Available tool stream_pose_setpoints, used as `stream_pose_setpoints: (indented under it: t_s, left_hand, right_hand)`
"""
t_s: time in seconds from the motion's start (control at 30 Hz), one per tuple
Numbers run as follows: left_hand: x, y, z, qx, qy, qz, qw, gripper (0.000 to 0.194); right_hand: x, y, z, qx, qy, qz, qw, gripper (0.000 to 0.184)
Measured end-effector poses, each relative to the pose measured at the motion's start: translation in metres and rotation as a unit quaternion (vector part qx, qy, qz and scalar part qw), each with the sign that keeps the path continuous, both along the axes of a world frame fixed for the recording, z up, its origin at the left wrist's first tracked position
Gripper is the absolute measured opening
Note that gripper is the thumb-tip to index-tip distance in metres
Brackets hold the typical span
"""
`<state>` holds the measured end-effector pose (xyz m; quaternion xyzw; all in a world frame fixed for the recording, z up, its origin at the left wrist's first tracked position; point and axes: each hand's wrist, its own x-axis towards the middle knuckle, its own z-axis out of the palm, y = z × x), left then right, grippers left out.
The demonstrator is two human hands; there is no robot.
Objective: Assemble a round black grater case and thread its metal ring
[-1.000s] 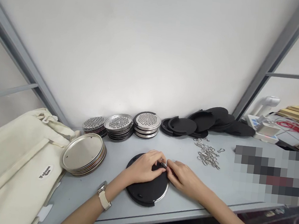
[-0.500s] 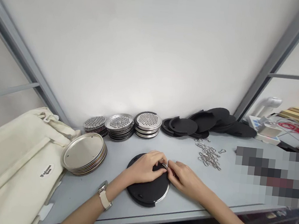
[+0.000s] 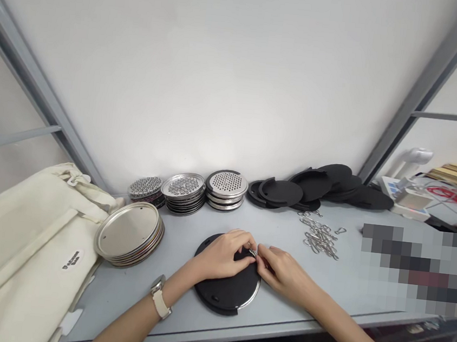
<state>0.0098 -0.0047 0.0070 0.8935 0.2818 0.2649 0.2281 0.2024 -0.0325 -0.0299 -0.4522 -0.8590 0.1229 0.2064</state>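
A round black disc (image 3: 226, 290) with a silver metal edge lies flat on the table in front of me. My left hand (image 3: 223, 255) rests over its upper part, thumb and fingers pinched on a small metal spring clip (image 3: 252, 253). From the right, my right hand (image 3: 283, 272) pinches the other end of that clip at the disc's upper right edge. The fingertips partly hide the clip, so I cannot tell whether it passes through the disc. Several loose metal clips (image 3: 321, 238) are heaped to the right of my hands.
Along the wall stand stacks of perforated metal discs (image 3: 227, 184) and a spread of black discs (image 3: 281, 193). Plain metal discs (image 3: 128, 231) are piled at left, beside a cream cloth bag (image 3: 24, 247). A white device (image 3: 410, 204) sits at right, near a blurred-out patch.
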Motion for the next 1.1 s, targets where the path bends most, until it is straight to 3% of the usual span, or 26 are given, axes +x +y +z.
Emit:
stream_pose_setpoints:
  t_s: [0.37, 0.6, 0.9, 1.1]
  left_hand:
    - [-0.0004, 0.0001, -0.0021, 0.005, 0.006, 0.01, 1.0, 0.011]
    - [-0.0002, -0.0004, -0.0019, 0.009, 0.013, 0.074, 0.997, 0.017]
    - [0.0002, -0.002, -0.0006, -0.019, 0.017, 0.03, 0.999, 0.018]
    - [-0.0004, -0.0027, 0.0007, 0.009, 0.016, 0.027, 0.999, 0.021]
  right_hand:
    - [0.002, 0.0023, -0.0001, 0.01, 0.032, -0.009, 0.999, 0.017]
    - [0.0023, 0.0032, -0.0039, 0.007, 0.008, -0.017, 1.0, 0.019]
    - [0.0024, 0.0027, -0.0007, 0.003, 0.004, 0.009, 1.0, 0.021]
    - [0.0036, 0.0013, 0.0011, 0.0, 0.007, 0.018, 1.0, 0.024]
